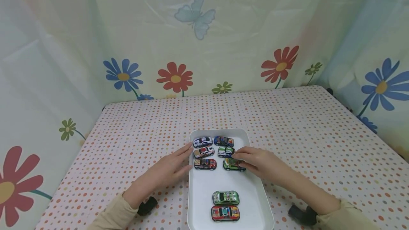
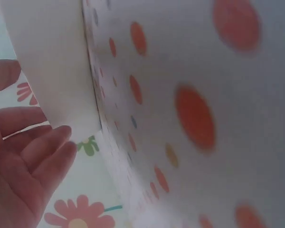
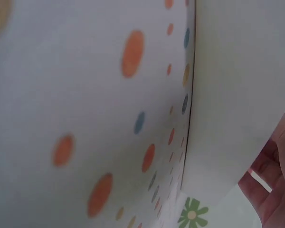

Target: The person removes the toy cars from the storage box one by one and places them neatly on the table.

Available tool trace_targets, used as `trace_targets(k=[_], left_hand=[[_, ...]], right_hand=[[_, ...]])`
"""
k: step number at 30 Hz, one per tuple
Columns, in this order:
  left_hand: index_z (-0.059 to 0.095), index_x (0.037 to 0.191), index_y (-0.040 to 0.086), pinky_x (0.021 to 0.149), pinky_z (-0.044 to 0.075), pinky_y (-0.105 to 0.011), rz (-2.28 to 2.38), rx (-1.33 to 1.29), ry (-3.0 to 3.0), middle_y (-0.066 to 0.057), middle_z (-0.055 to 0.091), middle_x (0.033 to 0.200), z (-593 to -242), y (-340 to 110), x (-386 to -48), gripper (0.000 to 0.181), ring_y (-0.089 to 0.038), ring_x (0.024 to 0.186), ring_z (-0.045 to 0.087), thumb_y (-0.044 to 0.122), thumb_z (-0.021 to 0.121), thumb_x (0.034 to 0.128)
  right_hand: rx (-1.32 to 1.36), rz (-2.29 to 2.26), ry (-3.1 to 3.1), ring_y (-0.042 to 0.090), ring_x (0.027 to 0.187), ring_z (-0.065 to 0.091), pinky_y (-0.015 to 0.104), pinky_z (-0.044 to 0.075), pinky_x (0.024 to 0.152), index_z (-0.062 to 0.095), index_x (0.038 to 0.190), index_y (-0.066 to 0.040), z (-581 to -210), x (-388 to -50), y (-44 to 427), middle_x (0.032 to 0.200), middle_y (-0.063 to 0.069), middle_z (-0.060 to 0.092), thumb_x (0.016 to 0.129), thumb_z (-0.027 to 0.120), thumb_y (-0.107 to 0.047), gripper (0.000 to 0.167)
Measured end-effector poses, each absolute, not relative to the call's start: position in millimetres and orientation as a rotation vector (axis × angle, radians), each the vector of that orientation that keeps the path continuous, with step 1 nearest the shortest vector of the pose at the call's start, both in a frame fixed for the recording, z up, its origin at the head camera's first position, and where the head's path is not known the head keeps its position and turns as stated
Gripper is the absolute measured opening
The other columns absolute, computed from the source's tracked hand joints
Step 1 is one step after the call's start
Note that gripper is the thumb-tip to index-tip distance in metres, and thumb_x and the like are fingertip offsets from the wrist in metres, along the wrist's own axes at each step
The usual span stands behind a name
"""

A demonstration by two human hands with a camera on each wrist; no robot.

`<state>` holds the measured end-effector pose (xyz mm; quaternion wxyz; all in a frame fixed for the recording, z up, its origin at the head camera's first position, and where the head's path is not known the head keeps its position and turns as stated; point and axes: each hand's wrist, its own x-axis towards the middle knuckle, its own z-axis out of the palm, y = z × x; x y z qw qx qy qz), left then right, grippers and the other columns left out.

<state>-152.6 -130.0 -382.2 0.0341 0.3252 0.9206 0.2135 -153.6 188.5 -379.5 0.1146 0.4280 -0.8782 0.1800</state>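
Note:
In the head view a white tray (image 1: pixel 204 184) holds several small toy cars. My right hand (image 1: pixel 260 160) reaches over its right rim, with thumb and fingers pinching a green toy car (image 1: pixel 229 164). A white-and-green toy car (image 1: pixel 225 151) lies just above it, close to the fingertips, and a dark blue toy car (image 1: pixel 223 141) is at the top. My left hand (image 1: pixel 169 168) rests its extended fingers against the left rim. Near that hand are a white toy car (image 1: pixel 202 141), a white-and-red one (image 1: pixel 203 152) and a black-and-red one (image 1: pixel 205 164).
Lower in the tray lie a light green toy car (image 1: pixel 225 198) and a red toy car (image 1: pixel 225 213). The tray stands on a dotted tablecloth (image 1: pixel 143 127). A flowered curtain (image 1: pixel 223 56) hangs behind and on both sides. Both wrist views show the tray's outer wall (image 2: pixel 52 57).

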Motion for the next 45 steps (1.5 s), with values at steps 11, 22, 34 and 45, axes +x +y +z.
trace_targets(k=[11, 22, 34, 45], left_hand=[[0.037, 0.138, -0.008, 0.096, 0.043, -0.031, 1.346, 0.831, 2.537, -0.014, 0.024, 0.15, -391.5, -125.4, -154.3, 0.052, -0.032, 0.131, 0.032, 0.005, 0.059, 0.0921], [0.034, 0.139, -0.009, 0.095, 0.044, -0.033, 1.515, 0.752, 2.379, -0.016, 0.018, 0.151, -394.5, -129.0, -149.5, 0.056, -0.036, 0.125, 0.04, 0.004, 0.06, 0.091], [0.034, 0.138, -0.011, 0.095, 0.043, -0.031, 1.545, 0.766, 2.345, -0.016, 0.018, 0.151, -396.9, -129.0, -152.1, 0.058, -0.036, 0.125, 0.039, 0.005, 0.062, 0.0901], [0.033, 0.139, -0.01, 0.093, 0.045, -0.032, 1.492, 0.765, 2.408, -0.017, 0.016, 0.151, -393.2, -125.8, -149.6, 0.056, -0.036, 0.125, 0.04, 0.002, 0.059, 0.0907]], right_hand=[[1.254, 0.347, -2.733, 0.015, 0.093, 0.061, 0.034, 0.056, 0.073, 0.068, 0.114, -0.01, -381.0, -155.3, 183.2, 0.106, 0.001, 0.064, 0.08, 0.074, -0.013, 0.035], [1.286, 0.284, -2.694, 0.013, 0.079, 0.063, 0.03, 0.055, 0.063, 0.068, 0.113, -0.012, -381.0, -154.3, 172.7, 0.097, -0.001, 0.064, 0.073, 0.079, -0.014, 0.042], [1.172, 0.426, -2.769, 0.012, 0.088, 0.061, 0.031, 0.055, 0.073, 0.067, 0.117, -0.014, -377.6, -154.4, 172.9, 0.099, -0.003, 0.066, 0.074, 0.077, -0.007, 0.045], [0.773, 0.578, -2.727, 0.027, 0.1, 0.06, 0.045, 0.053, 0.082, 0.06, 0.126, -0.009, -344.2, -186.3, 219.6, 0.113, 0.01, 0.064, 0.076, 0.075, 0.0, 0.053]])
